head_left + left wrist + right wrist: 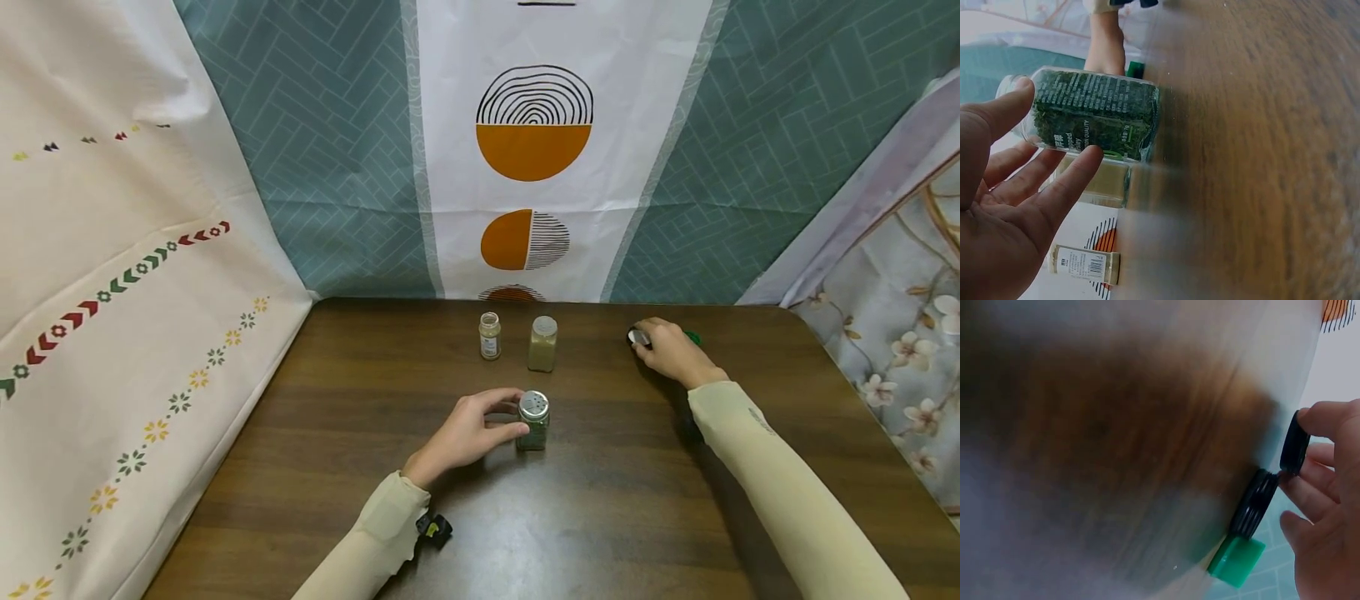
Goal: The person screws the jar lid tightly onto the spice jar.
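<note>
A glass shaker jar of dried parsley (533, 429) with a perforated silver top stands upright on the wooden table. My left hand (474, 429) holds it from the left, thumb (1019, 94) at its neck and fingers around the far side. Farther right, my right hand (670, 352) pinches a black cap (1295, 442) between thumb and fingers. Just beside that cap sit another black cap (1254, 503) and a green cap (1237, 560); the hand mostly hides these in the head view.
Behind the parsley stand a small open jar (490, 337) with a white label and a square shaker jar (542, 344) of pale powder. A patterned curtain (352, 167) hangs along the table's back edge, with cloth at both sides.
</note>
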Available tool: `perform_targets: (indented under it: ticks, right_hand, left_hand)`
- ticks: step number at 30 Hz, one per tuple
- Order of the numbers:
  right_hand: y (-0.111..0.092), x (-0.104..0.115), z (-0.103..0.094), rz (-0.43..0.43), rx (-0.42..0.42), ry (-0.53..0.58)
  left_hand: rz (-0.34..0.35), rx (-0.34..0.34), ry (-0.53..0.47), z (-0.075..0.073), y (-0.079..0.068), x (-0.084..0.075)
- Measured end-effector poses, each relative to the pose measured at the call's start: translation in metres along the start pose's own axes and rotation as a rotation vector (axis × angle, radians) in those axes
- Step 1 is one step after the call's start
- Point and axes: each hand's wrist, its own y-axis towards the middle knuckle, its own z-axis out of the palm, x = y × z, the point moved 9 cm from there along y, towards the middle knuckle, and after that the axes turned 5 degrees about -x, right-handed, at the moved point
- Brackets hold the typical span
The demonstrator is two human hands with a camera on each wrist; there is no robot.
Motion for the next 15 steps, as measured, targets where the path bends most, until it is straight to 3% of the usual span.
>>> perform_targets:
  ticks: [15]
  right_hand:
    - [-0.016,0.040,-0.009,-0.080,-0.053,0.128]
  left_hand:
    - [0.002,-0.004,-0.025,0.000,0.000,-0.004]
